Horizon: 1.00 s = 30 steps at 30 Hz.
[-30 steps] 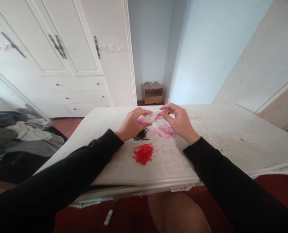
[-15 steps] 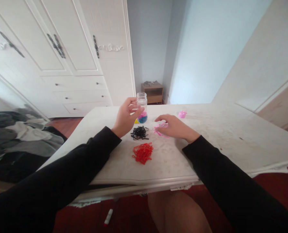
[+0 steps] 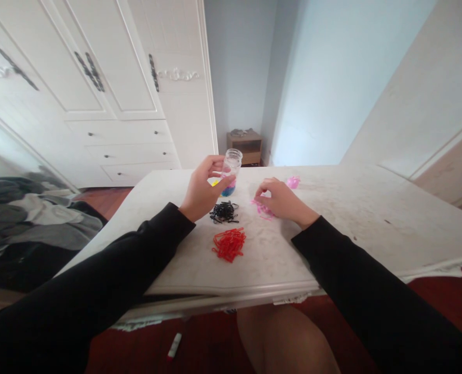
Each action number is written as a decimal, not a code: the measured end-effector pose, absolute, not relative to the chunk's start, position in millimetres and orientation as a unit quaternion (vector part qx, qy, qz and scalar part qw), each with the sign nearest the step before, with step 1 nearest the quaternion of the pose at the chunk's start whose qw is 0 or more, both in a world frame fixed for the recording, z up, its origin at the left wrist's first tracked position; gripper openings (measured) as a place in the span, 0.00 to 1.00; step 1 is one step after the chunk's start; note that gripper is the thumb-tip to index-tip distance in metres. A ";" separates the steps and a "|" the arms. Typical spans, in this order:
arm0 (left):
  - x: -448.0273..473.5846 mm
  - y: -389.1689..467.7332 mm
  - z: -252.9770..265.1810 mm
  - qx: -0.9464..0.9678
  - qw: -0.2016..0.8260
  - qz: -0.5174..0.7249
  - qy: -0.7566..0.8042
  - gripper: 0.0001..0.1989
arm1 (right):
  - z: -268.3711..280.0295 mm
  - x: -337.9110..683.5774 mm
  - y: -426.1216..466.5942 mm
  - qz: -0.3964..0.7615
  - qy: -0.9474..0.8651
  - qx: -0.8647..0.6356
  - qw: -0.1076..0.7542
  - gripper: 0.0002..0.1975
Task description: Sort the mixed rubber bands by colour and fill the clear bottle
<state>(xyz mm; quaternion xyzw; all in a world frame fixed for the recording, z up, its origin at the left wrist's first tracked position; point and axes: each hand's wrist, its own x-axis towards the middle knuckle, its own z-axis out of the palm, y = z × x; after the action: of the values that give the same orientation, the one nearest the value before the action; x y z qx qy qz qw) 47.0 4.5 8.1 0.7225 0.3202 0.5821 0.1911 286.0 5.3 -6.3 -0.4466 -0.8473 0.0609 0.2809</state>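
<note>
My left hand (image 3: 205, 187) is closed around a clear jar (image 3: 233, 161) without a lid, tilted slightly to the right. Blue and pink pieces lie in its lower part. My right hand (image 3: 280, 199) has thumb and forefinger pinched at the edge of a pile of small pink loops (image 3: 262, 209); what sits between the fingertips is too small to make out. In front of the jar lies a heap of black loops (image 3: 223, 212), and nearer to me a heap of red loops (image 3: 229, 244). Something yellow (image 3: 215, 183) shows partly behind my left hand.
A pink rounded object (image 3: 293, 182) stands on the white table (image 3: 348, 228) beyond my right hand. A marker (image 3: 174, 346) lies on the floor below the front edge. Clothes (image 3: 40, 221) are heaped at the left, beside a white wardrobe (image 3: 137, 104).
The jar has shifted slightly right and now leans that way in my left hand. My right fingers have drawn together into a pinch at the pink pile.
</note>
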 end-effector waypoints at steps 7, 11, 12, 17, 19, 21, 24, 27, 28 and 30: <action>46.2 4.7 8.1 0.724 0.194 0.580 0.319 0.17 | -6.1 294.9 11.1 0.057 -0.839 -0.475 0.260 0.11; 46.5 3.8 9.0 0.726 0.193 0.578 0.319 0.17 | -2.2 300.8 8.9 0.062 -0.813 -0.529 0.237 0.11; 46.6 3.6 9.3 0.727 0.192 0.576 0.321 0.17 | -0.5 302.4 7.2 0.075 -0.810 -0.533 0.234 0.10; 47.5 2.7 10.7 0.733 0.184 0.569 0.324 0.17 | 7.9 305.9 -3.6 0.177 -0.843 -0.463 0.210 0.16; 48.0 2.2 11.1 0.732 0.186 0.571 0.323 0.17 | 8.6 305.0 -5.3 0.204 -0.839 -0.458 0.212 0.17; 48.4 1.4 11.6 0.729 0.188 0.575 0.321 0.17 | 7.1 303.5 -4.9 0.216 -0.832 -0.459 0.224 0.13; 48.9 -0.1 12.5 0.728 0.187 0.575 0.321 0.17 | 3.3 300.9 -3.2 0.225 -0.833 -0.445 0.238 0.07; 48.8 -0.7 13.0 0.731 0.186 0.570 0.326 0.17 | 0.8 297.8 -4.0 0.212 -0.839 -0.439 0.241 0.04; 48.5 -0.6 12.9 0.732 0.185 0.569 0.327 0.17 | 0.7 296.7 -4.8 0.199 -0.843 -0.437 0.241 0.04; 47.7 0.2 12.6 0.733 0.179 0.568 0.329 0.17 | 1.3 294.7 -6.8 0.175 -0.852 -0.430 0.242 0.06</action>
<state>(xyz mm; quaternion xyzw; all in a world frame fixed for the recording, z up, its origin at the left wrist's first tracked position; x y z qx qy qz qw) 47.7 0.2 12.6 0.7330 0.3288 0.5681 0.1788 294.7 -6.8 1.3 -0.4296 -0.8522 0.1747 0.2423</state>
